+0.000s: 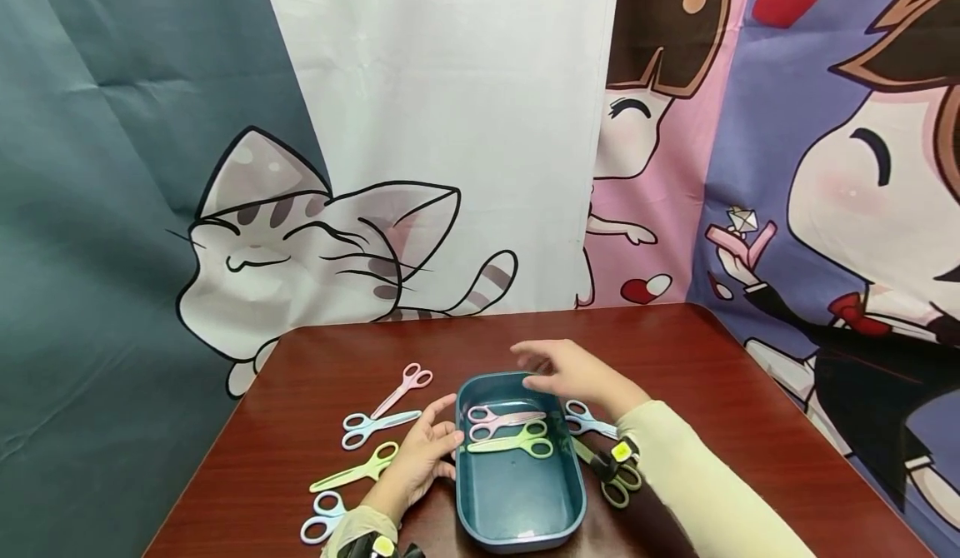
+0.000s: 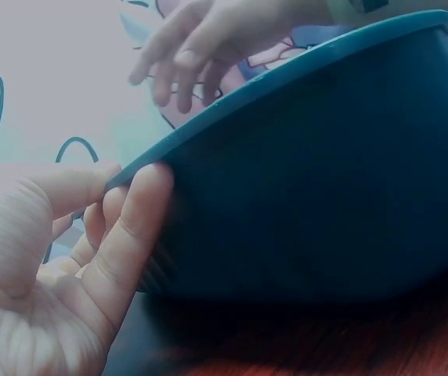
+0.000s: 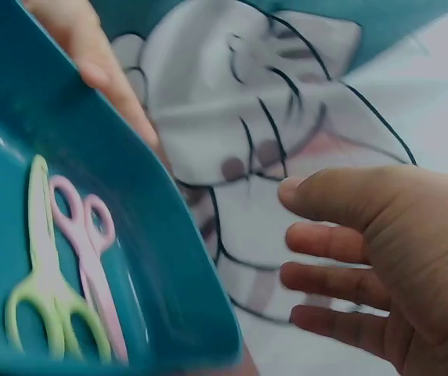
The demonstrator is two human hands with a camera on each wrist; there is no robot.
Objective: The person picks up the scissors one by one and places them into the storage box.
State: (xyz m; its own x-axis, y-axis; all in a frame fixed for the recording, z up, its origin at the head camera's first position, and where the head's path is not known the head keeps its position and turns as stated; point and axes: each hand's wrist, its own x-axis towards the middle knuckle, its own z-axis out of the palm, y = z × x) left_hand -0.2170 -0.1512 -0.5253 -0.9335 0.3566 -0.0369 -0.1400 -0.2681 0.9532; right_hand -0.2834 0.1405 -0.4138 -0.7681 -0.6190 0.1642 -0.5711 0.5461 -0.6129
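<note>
A dark teal rectangular box (image 1: 517, 508) stands on the table with pink scissors (image 1: 504, 419) and green scissors (image 1: 517, 440) lying inside it. My left hand (image 1: 426, 450) touches the box's left side, its fingertips against the outer wall and rim, palm facing the box in the left wrist view. Over the far right corner of the box hovers my right hand (image 1: 566, 371). Its fingers (image 3: 334, 286) are spread and slightly bent, holding nothing. In the right wrist view both pairs of scissors lie side by side on the box floor.
Left of the box lie pink scissors (image 1: 402, 391), blue scissors (image 1: 375, 426), green scissors (image 1: 356, 468) and more blue scissors (image 1: 324, 518). On the right, blue scissors (image 1: 588, 419) and green scissors (image 1: 618, 485) are partly hidden by the right arm. A cartoon curtain (image 1: 450, 125) hangs behind the table.
</note>
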